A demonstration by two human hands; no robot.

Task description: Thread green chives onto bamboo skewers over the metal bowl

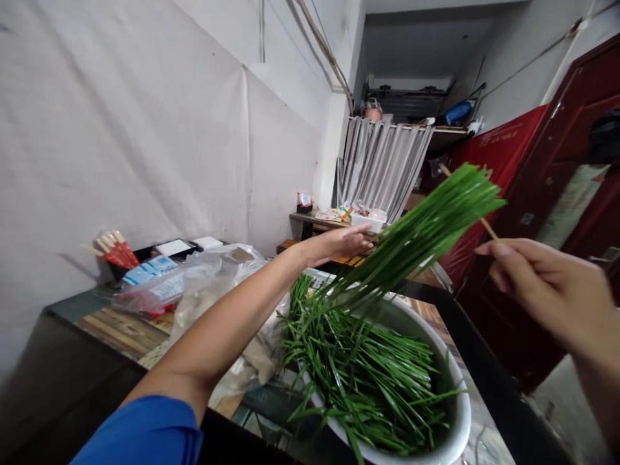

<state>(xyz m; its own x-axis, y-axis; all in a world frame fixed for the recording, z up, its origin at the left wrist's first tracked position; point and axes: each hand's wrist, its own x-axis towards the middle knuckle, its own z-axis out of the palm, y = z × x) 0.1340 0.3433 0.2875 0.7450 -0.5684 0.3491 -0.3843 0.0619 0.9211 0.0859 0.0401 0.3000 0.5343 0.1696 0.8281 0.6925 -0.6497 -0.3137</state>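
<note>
My left hand [345,242] reaches forward over the table and holds a bundle of long green chives [426,226] that fans up to the right. Below it a large metal bowl [460,413] holds a heap of loose chives [368,374]. My right hand [537,284] is raised at the right, fingers pinched on a thin wooden stick [488,228] whose far part runs behind the chive tips.
Clear plastic bags [203,284] lie on the table at left, with red-tipped chopsticks [113,248] in a dark holder by the wall. A cluttered wooden table [334,219] and grey curtain [382,161] stand behind. A dark red door [571,161] is at right.
</note>
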